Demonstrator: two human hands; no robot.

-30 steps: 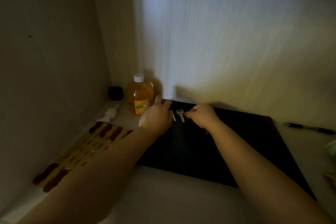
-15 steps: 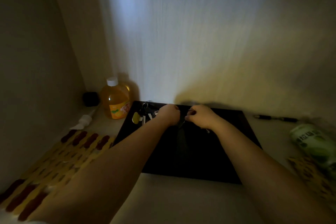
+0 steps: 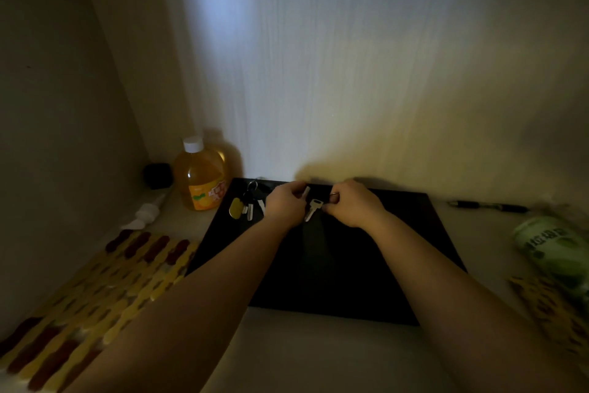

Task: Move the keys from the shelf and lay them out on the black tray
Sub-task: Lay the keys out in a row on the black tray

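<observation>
Key bunch with yellow tag: laid on black tray, just left of the fingers. Left hand: pinching a pale key. Silver key: between hands, over tray. Right hand: closed on a ring. Layout judged partly done; shelf stock unseen
</observation>
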